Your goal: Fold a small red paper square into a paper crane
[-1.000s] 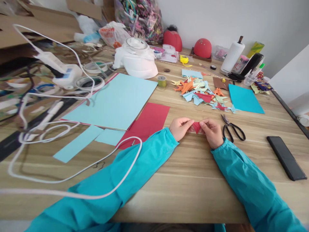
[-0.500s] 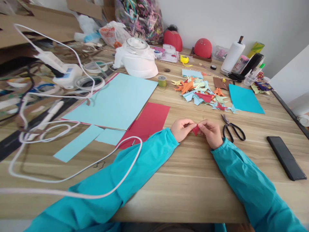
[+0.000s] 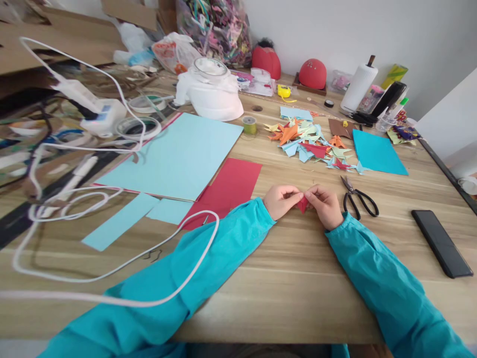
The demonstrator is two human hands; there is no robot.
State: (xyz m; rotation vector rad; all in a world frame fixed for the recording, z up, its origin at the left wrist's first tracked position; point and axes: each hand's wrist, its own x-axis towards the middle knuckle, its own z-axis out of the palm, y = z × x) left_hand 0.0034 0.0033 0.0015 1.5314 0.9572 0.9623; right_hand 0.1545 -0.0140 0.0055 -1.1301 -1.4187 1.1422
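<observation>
Between my two hands is a small folded piece of red paper (image 3: 303, 204), its pointed end hanging down. My left hand (image 3: 282, 201) pinches it from the left, thumb and fingers closed. From the other side my right hand (image 3: 325, 205) grips it the same way, with the fingertips almost meeting. Most of the paper's upper part is hidden by the fingers. Black-handled scissors (image 3: 359, 197) lie just right of my right hand, blades pointing away. Beyond the hands is a pile of folded paper cranes (image 3: 313, 141) in orange, red, blue and yellow-green.
Light blue sheets (image 3: 179, 154) and red paper (image 3: 231, 184) lie to the left, near a loose white cable (image 3: 122, 278) crossing my left sleeve. A phone (image 3: 441, 242) rests at the right. Bright blue paper (image 3: 380, 152) and a thread spool (image 3: 249, 125) sit farther back.
Both hands stay in nearly the same place, still pinching the red paper. The fingertips and the paper have shifted very slightly downward.
</observation>
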